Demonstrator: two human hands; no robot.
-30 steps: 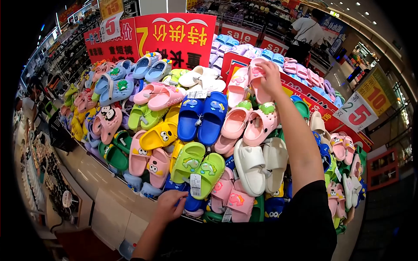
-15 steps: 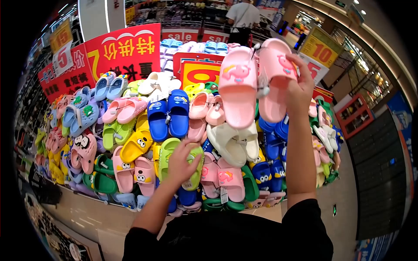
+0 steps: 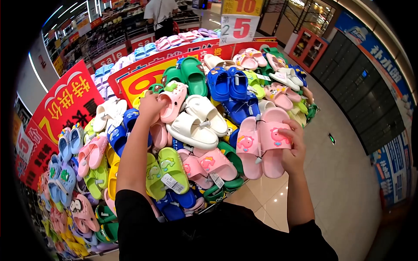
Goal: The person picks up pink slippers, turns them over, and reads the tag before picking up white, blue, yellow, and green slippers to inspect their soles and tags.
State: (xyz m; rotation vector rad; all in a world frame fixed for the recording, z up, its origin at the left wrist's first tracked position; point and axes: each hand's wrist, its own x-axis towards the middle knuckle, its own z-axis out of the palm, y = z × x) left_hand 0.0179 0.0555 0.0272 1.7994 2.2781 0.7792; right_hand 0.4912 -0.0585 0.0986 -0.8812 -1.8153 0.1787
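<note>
The right hand (image 3: 294, 148) is gripping pink slippers (image 3: 269, 141). The left hand (image 3: 152, 107) is touching a pink clog (image 3: 175, 101), its grip unclear.

Held pair of pink open-toed rubbery slippers (image 3: 269, 148): hot-pink cartoon motifs (image 3: 278, 137).
Chunky white open-toed slippers (image 3: 191, 132): plain.

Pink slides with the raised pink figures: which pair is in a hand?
The pink pair gripped by your right hand; the matching pair lies beside the lime-green slides, with no hand on it.
</note>
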